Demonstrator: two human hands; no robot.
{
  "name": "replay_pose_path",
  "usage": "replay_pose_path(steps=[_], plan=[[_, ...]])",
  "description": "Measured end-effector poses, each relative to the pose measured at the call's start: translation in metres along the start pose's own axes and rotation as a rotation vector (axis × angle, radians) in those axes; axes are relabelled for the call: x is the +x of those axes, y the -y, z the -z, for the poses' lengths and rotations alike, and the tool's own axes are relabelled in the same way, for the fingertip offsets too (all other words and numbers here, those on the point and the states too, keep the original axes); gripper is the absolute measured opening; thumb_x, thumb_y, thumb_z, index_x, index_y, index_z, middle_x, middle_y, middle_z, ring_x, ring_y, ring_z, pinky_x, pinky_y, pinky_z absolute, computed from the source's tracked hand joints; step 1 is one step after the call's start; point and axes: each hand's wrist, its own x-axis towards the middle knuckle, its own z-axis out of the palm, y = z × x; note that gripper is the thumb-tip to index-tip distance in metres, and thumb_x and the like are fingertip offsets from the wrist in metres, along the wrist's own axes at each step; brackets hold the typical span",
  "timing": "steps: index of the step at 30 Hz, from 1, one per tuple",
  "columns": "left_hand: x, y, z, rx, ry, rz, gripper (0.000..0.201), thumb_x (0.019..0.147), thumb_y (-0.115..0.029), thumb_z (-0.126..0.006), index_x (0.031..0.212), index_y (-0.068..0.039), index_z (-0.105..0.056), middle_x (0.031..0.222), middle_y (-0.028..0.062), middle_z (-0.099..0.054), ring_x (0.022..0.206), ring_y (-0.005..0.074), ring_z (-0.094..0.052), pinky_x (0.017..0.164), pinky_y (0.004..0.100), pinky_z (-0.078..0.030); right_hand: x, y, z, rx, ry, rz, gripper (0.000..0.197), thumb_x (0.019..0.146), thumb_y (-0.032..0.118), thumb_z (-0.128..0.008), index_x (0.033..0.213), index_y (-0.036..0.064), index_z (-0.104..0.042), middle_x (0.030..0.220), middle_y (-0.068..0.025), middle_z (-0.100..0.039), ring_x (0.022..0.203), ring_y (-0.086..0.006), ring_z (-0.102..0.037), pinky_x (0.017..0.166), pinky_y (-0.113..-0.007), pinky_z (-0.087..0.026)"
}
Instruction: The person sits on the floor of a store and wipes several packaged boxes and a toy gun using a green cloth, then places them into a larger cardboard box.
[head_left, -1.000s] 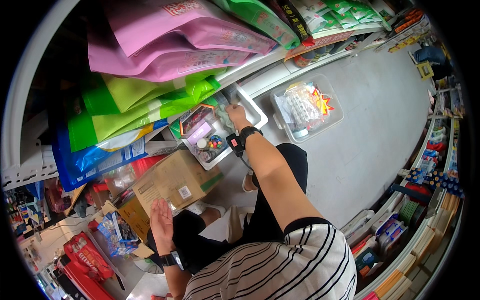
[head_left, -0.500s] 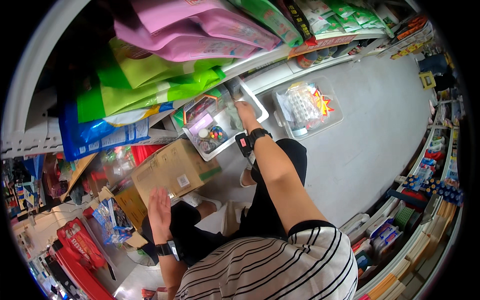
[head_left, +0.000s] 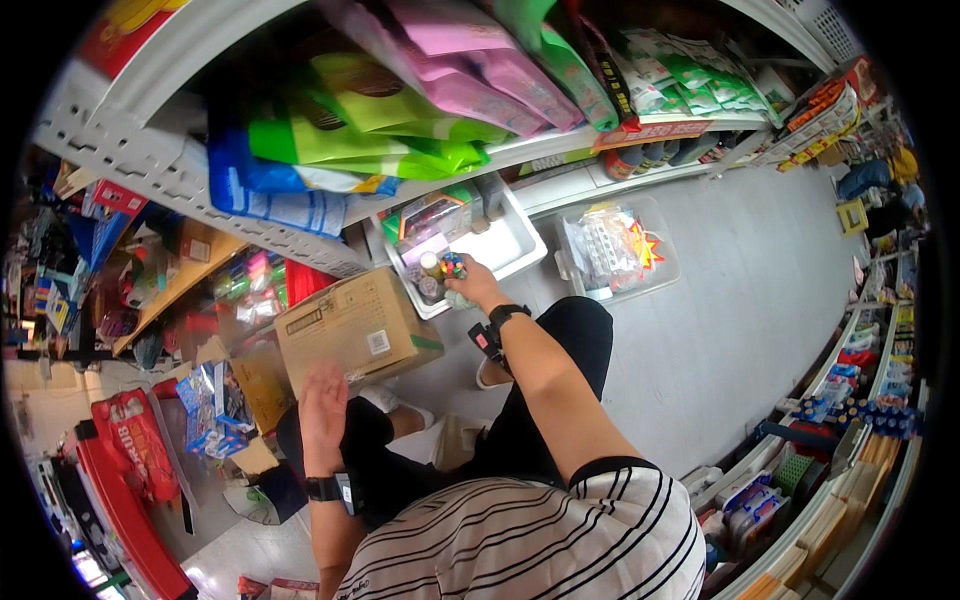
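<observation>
My right hand (head_left: 478, 284) is closed on a greyish-green cloth (head_left: 458, 299) at the near edge of a white bin (head_left: 527, 247). Its fingertips are beside a jar of many-coloured bits (head_left: 452, 266) and appear to touch it. Next to that jar stand a pale-capped container (head_left: 431, 264) and a lilac packet (head_left: 427, 246). A boxed item with a dark front (head_left: 430, 218) leans at the bin's far left. My left hand (head_left: 324, 405), slightly blurred, is open with its fingers stretched out above my knee, in front of a brown cardboard box (head_left: 345, 325), and holds nothing.
A clear plastic tub (head_left: 617, 246) of packets stands on the floor right of the bin. Above the bin, a white shelf holds green (head_left: 360, 150) and pink bags (head_left: 470, 70). A red-edged unit (head_left: 130, 500) is at the lower left; stocked shelves (head_left: 800, 480) line the right.
My right hand has moved with the cloth from the bin's right part toward the jar at its near left. The view has shifted slightly. My left hand stays open near the box.
</observation>
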Motion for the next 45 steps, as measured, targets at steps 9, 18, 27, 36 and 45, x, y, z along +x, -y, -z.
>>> replay_pose_path(steps=[9, 18, 27, 36, 45], plan=[[0.004, 0.011, -0.001, 0.068, 0.171, -0.062, 0.038, 0.095, -0.019, -0.053, 0.131, -0.008, -0.045, 0.127, 0.0084, -0.053, 0.115, 0.0165, -0.052, 0.097, 0.0306, -0.041, -0.063, 0.064, 0.09, 0.349, -0.122, -0.003, 0.055, 0.074, 0.038, -0.075, 0.111, 0.0004, -0.061, 0.101, -0.0133, -0.067, 0.093, -0.0214, -0.063, 0.084, -0.033, -0.047], [-0.02, 0.029, -0.093, 0.76, 0.655, -0.453, 0.059, 0.09, -0.016, -0.061, 0.14, -0.002, -0.035, 0.126, 0.0117, -0.051, 0.12, 0.0215, -0.049, 0.102, 0.0335, -0.036, -0.165, 0.141, 0.101, 0.62, 0.504, 0.111, 0.05, 0.087, 0.033, -0.066, 0.123, 0.0003, -0.055, 0.113, -0.0074, -0.061, 0.105, -0.0133, -0.054, 0.094, -0.028, -0.041], [-0.054, 0.012, -0.08, 0.374, 0.487, -0.145, 0.066, 0.088, -0.022, -0.066, 0.14, 0.001, -0.033, 0.12, 0.0123, -0.054, 0.095, 0.0157, -0.059, 0.082, 0.029, -0.049, -0.197, 0.193, 0.086, 1.598, -0.141, 0.113, 0.035, 0.096, 0.036, -0.048, 0.114, 0.007, -0.056, 0.104, -0.0064, -0.061, 0.099, -0.0206, -0.058, 0.086, -0.035, -0.048], [-0.06, 0.016, -0.071, 0.578, 0.519, -0.43, 0.065, 0.088, -0.019, -0.064, 0.142, 0.0, -0.032, 0.114, 0.0107, -0.056, 0.092, 0.016, -0.059, 0.081, 0.0299, -0.05, -0.193, 0.23, 0.042, 0.456, -0.256, 0.541, 0.034, 0.096, 0.03, -0.05, 0.112, 0.0005, -0.054, 0.1, -0.0088, -0.062, 0.09, -0.0162, -0.059, 0.081, -0.03, -0.047], [-0.088, -0.013, -0.077, 0.283, 0.579, -0.182, 0.066, 0.088, -0.014, -0.062, 0.144, -0.001, -0.029, 0.114, 0.0106, -0.057, 0.094, 0.0177, -0.06, 0.082, 0.0305, -0.049, -0.195, 0.252, 0.046, 1.298, 0.307, 0.198, 0.043, 0.1, 0.036, -0.038, 0.125, 0.0029, -0.048, 0.108, -0.0132, -0.061, 0.093, -0.0258, -0.064, 0.076, -0.035, -0.054]])
